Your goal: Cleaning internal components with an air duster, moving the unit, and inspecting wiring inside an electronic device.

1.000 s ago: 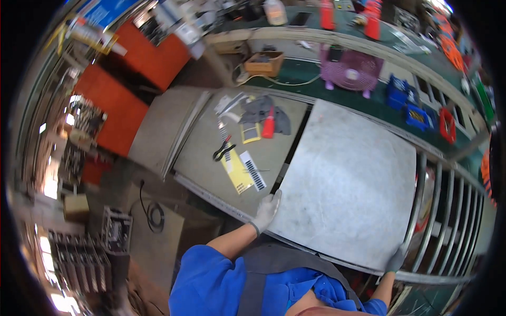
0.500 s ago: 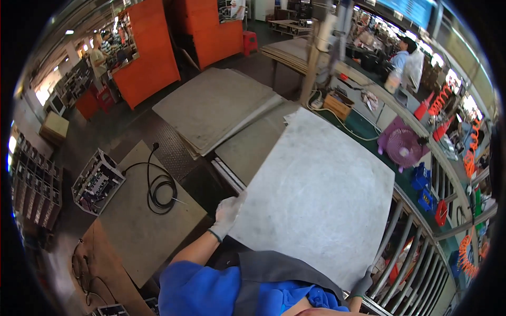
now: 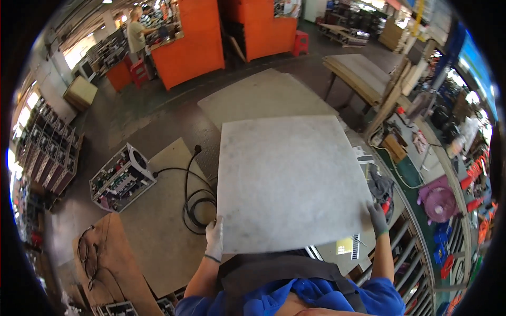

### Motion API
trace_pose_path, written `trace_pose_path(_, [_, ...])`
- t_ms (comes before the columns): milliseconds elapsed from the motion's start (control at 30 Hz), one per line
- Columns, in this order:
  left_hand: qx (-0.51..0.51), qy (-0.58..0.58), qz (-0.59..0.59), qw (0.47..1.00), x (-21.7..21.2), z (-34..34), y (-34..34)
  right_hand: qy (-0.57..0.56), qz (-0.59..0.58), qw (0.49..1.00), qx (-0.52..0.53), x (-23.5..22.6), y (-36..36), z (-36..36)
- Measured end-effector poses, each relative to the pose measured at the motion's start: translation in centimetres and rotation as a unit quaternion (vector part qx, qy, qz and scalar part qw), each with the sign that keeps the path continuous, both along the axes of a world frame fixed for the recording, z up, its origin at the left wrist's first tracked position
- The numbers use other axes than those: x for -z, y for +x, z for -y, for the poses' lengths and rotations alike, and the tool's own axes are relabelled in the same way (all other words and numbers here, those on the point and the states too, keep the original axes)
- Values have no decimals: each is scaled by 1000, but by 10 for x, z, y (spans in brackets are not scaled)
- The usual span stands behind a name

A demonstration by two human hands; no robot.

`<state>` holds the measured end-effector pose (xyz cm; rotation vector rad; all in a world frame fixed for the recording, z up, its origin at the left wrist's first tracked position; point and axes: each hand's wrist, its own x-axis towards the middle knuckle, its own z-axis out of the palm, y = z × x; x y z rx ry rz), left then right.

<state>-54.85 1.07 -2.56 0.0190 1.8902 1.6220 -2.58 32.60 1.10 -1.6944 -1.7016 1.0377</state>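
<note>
Between my two gloved hands I carry a large light grey flat board (image 3: 292, 181), its surface scuffed and smeared. My left hand (image 3: 214, 238), in a pale glove, is closed on the board's near left edge. On the right edge, my right hand (image 3: 378, 220) in a dark grey glove grips it too; the fingers of both hands are partly hidden. The board overlaps a stack of similar dull boards (image 3: 263, 97) beyond it. Under its near right corner a surface shows with a barcode label (image 3: 356, 246) and a yellowish patch.
To the left, an open metal chassis with circuit boards (image 3: 124, 178) and a coiled black cable (image 3: 199, 210) lie on a board. A roller conveyor (image 3: 408, 247) runs along my right. Beyond it are a purple fan (image 3: 439, 204) and blue bins (image 3: 441, 243). Orange cabinets (image 3: 192, 47) stand ahead.
The board has swung leftward and now lies squarely in front of me, over the stack's near part. Both hands moved with it. A dark cloth and the barcode label have come into view at right.
</note>
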Motion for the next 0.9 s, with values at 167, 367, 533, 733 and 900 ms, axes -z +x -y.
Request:
trace_pose_path(167, [-2, 3, -14, 1000, 9, -100, -41, 125, 219, 968, -18, 98, -48, -205])
trace_pose_path(367, [158, -37, -69, 984, 12, -176, -60, 315, 239, 907, -148, -19, -307, -260])
trace_pose_path(533, [324, -278, -390, 816, 13, -162, -11, 312, 340, 815, -350, 65, -456, -150])
trace_pose_path(733, [263, -381, -197, 864, -12, 30, -4, 447, 283, 742, -411, 111, -457, -205])
trace_pose_path(900, [-211, -319, -116, 917, 14, 246, 89, 281, 364, 787, -411, 150, -480, -255])
